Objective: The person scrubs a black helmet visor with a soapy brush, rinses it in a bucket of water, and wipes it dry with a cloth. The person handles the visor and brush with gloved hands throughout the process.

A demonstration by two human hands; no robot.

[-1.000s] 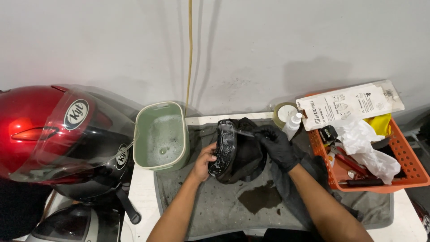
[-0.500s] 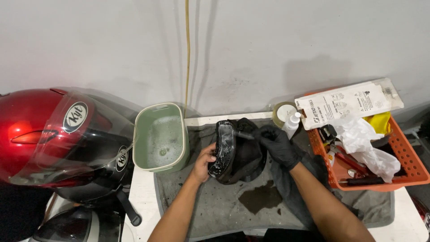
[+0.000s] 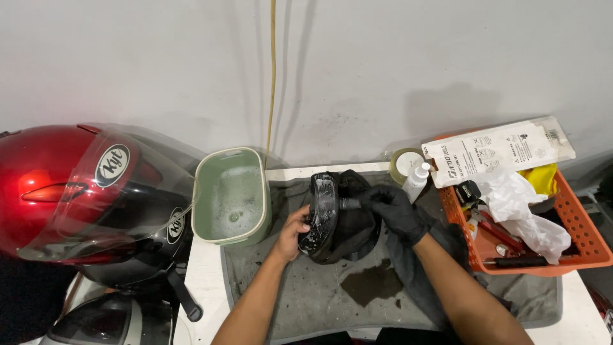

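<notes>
Helmet padding [image 3: 341, 217], a black soapy piece, stands on its edge on the grey mat [image 3: 306, 300] in the middle of the surface, between the green basin [image 3: 231, 195] and the orange basket [image 3: 575, 230]; its long axis runs from near to far, its foam-flecked curved face turned toward the basin; its far side is masked by dark cloth, so its full shape is hard to make out. The left hand [image 3: 295, 233], bare, steadies the near left edge, fingers curled and clamped on the padding; the right hand [image 3: 393, 211], in a black glove, presses a small dark tool against the upper part, fingers closed around it, though what the tool is cannot be told. Both forearms are cut off by the lower edge; the red helmet [image 3: 76, 185] is cut off at the left, and a second dark helmet below it shows only partly. Compared with the earlier frames, the hands and padding sit in nearly the same place, with the view alone shifted slightly.
</notes>
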